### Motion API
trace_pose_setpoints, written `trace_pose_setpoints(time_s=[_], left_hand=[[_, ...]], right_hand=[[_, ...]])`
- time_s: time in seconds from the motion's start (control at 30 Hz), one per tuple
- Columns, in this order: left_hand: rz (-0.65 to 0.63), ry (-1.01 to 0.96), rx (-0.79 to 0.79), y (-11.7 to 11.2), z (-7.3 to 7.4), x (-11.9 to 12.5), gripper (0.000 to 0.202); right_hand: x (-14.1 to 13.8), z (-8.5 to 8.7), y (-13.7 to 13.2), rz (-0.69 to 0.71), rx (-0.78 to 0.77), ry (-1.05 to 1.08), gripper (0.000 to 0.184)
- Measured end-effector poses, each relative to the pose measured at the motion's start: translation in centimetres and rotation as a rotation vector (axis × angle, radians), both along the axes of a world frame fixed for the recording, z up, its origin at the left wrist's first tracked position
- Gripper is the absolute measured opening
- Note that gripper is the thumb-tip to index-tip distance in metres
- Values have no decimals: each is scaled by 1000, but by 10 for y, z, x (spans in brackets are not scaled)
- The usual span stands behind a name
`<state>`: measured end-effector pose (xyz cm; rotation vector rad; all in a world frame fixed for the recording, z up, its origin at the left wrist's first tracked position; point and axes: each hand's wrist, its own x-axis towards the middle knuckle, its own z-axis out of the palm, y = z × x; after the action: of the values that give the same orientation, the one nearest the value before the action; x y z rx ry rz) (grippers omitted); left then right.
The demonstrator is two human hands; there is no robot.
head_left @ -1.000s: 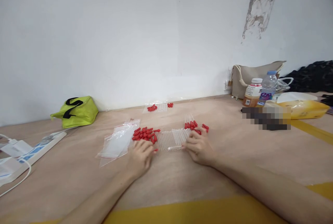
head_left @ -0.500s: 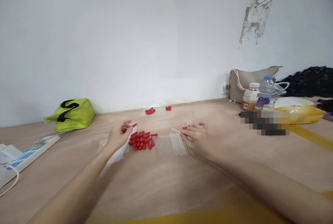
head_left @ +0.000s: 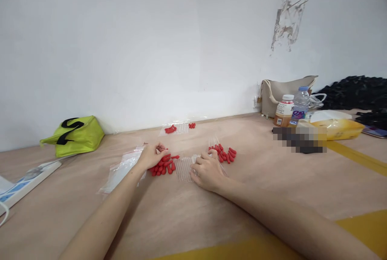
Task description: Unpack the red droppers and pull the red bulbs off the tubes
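Observation:
My left hand reaches over a pile of red rubber dropper bulbs. Its fingers are closed in a pinch, with a bit of red bulb showing at the tips. My right hand lies over the right part of a row of clear thin tubes. Its fingers curl down onto the tubes; whatever they grip is hidden beneath them. Just beyond the right hand lie several red bulbs, with clear tubes extending behind some of them.
Clear plastic bags lie left of the pile. Near the wall, a bag sits with red bulbs on it. A green bag and power strip are left. Bottles, a grey bag and yellow packet stand right.
My left hand has moved right, from over the plastic bags to the bulb pile. My right hand has moved left and down onto the tubes, uncovering red bulbs; the tube it held no longer shows.

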<state>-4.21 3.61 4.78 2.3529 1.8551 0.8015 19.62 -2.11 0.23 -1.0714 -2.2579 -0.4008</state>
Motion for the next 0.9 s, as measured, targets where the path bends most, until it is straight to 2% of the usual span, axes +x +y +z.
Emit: trace_pose_setpoints(time_s=[0.17, 0.33, 0.47, 0.57, 0.6, 0.7, 0.8, 0.9], left_hand=[[-36, 98, -38, -8, -6, 13, 21], [-33, 174, 42, -9, 3, 12, 20], [4, 185, 161, -10, 15, 9, 18], [-11, 158, 252, -18, 18, 17, 22], [-35, 145, 276, -22, 16, 23, 24], [-141, 104, 300, -40, 5, 49, 23], [-292, 154, 277, -59, -12, 76, 24], [-433, 325, 237, -70, -24, 93, 55]], right_hand=[[-3, 0, -6, 6, -57, 6, 27], [3, 8, -2, -37, -96, 113, 28], [36, 29, 21, -240, -189, 235, 23], [76, 39, 42, -462, -392, 328, 18], [88, 40, 48, -535, -465, 343, 17], [114, 36, 61, -618, -554, 338, 17], [116, 32, 71, -636, -630, 319, 18], [106, 31, 83, -645, -693, 305, 21]])
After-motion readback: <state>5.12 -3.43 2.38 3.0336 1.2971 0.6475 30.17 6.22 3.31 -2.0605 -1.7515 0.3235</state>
